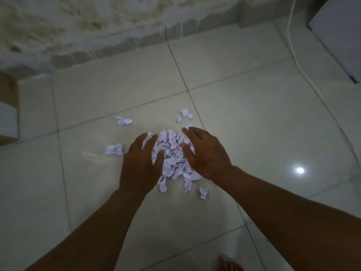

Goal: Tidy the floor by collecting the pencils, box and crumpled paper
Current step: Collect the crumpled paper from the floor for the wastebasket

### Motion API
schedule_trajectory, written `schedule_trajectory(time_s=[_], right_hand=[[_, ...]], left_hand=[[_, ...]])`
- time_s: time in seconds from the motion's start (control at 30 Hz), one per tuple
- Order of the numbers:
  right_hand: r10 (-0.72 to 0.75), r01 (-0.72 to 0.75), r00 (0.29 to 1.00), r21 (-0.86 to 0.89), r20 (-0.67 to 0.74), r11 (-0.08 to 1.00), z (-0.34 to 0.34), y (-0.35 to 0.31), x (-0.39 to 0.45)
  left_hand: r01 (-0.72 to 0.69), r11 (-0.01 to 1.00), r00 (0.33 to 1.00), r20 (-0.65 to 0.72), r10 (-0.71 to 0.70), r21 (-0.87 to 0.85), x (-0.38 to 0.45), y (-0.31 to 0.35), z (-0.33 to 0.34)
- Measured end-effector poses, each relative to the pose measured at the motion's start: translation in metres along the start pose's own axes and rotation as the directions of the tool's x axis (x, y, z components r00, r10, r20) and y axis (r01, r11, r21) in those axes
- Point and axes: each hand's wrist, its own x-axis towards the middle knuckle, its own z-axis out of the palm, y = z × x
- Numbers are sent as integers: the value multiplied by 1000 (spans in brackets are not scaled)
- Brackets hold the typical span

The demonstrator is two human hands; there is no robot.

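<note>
While fingers (150,139) spread, crumpled paper (172,153) lies between.

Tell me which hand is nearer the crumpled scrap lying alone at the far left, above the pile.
Left. The left hand is just below and right of that scrap; the right hand sits across the paper pile, farther off.
</note>
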Motion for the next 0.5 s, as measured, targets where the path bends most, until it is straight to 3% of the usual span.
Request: schedule_trajectory(time_s=[0.23,0.4,0.5], right_hand=[[-72,71,997,-25,-25,997,119,64,2],[-141,155,971,-57,194,986,155,76,15],[-161,180,963,-72,214,981,170,78,19]], left_hand=[[-74,995,997,-28,76,72,13,-82,120],[26,976,1000,3,-27,217,16,-111,164],[19,977,999,29,-26,214,14,-123,176]])
